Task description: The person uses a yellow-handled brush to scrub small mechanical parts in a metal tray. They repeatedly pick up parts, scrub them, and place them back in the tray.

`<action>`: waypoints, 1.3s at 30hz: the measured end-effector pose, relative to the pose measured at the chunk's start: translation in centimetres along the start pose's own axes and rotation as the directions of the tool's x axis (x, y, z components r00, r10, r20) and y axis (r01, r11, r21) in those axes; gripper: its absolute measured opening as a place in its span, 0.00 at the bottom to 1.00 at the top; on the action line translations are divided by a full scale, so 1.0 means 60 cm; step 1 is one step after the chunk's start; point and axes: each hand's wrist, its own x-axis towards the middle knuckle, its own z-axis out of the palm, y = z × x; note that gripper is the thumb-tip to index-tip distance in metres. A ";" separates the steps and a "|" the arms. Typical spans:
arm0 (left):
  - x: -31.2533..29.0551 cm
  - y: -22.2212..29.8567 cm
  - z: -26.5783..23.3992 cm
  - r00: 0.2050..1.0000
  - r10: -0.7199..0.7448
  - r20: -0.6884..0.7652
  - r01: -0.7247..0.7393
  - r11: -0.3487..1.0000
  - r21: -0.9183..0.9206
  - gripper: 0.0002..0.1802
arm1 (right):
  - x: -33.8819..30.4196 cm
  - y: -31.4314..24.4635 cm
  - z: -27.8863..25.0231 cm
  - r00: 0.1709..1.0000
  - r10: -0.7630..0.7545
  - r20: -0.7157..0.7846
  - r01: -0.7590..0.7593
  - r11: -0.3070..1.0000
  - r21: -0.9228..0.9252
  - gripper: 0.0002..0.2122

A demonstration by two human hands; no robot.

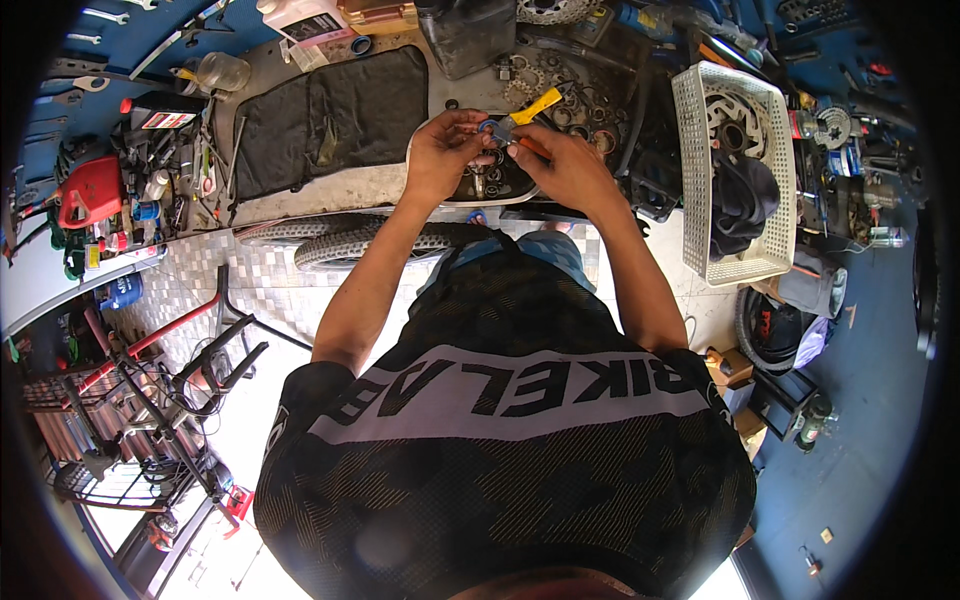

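Observation:
Above the near edge of the workbench, my left hand (440, 155) pinches a small ring-shaped part with a blue face (488, 127), which looks like a bearing. Close against it, my right hand (572, 172) grips a slim tool with an orange handle (534, 147); its tip is too small to make out. Just beyond my fingers is a yellow-handled tool (537, 105), whose lower end is partly hidden. Beneath both hands sits a shallow tray (515, 190) with small metal parts, partly covered by my fingers.
Left of my hands lies a black mat (330, 120). Sprockets and rings (525, 80) are scattered behind. A white perforated basket (692, 180) holding a brake disc and dark cloth stands right. Bicycle tyres (370, 245) lie below the bench edge; a red jug (90, 190) stands far left.

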 end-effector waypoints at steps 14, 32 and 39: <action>0.000 0.007 0.006 1.000 0.004 -0.010 -0.005 1.000 -0.013 0.15 | 0.002 -0.010 -0.001 0.999 0.042 0.002 -0.042 0.999 0.026 0.20; -0.001 -0.001 0.007 0.999 0.040 -0.026 -0.041 0.999 -0.009 0.14 | 0.002 -0.004 0.019 0.996 0.066 -0.060 -0.062 0.996 0.065 0.19; -0.003 0.017 0.000 0.995 -0.099 0.015 0.100 0.984 -0.144 0.15 | -0.007 0.002 0.036 0.979 -0.040 -0.199 0.026 0.997 -0.074 0.17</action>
